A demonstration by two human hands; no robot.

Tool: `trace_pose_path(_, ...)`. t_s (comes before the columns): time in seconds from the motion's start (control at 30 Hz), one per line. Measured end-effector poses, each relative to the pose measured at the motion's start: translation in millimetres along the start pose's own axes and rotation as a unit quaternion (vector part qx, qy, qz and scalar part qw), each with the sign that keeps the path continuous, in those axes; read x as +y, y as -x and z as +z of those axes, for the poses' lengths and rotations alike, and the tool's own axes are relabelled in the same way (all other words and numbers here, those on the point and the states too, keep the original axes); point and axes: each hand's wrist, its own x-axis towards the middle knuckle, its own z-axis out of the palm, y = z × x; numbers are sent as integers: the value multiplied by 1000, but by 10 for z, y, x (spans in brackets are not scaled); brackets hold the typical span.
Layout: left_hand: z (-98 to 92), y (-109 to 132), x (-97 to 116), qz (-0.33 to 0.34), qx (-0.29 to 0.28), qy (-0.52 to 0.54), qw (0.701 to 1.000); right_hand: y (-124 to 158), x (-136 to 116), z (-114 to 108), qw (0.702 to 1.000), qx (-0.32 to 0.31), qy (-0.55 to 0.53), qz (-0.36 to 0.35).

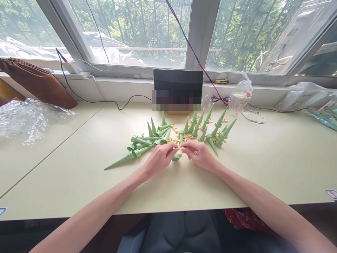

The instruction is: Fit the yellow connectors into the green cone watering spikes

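My left hand (162,156) and my right hand (200,155) meet close together over the table, both with fingers pinched. Whatever small piece lies between the fingertips is too small to make out. Just below them lies a short green plastic piece (175,157). To the left, green cone-shaped watering spikes (143,150) lie in a loose pile, with a few upright. On the right stand several spikes (209,117) with small yellow valves fitted on their sides. Loose yellow valves (174,129) are heaped between the groups, partly hidden behind my hands.
A dark-screened tablet (178,80) stands against the window ledge on a brown block. Clear plastic wrap (28,117) and a brown bag (39,82) lie at the left. A knotted plastic bag (240,93), a white cable (254,117) and more plastic packaging (301,95) are at the right.
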Motion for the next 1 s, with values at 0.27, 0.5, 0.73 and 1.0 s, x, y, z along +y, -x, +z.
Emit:
trace_pose_path(0.27, -20, -29, 0, -13, 46, 10, 999, -1, -2, -20, 997, 23, -53, 41)
trace_pose_path(0.5, 10, -7, 10, -10, 23, 11, 1000, -1, -11, -15, 998, 20, -45, 41)
trace_pose_path(0.73, -3, 0, 2, -3, -7, 1, 1000, -5, -58, -21, 999, 4, -26, 25)
trace_pose_path(1.0, 14, 2, -10, 7, 2, -10, 1000, -13, -56, -17, 1000, 11, -12, 20)
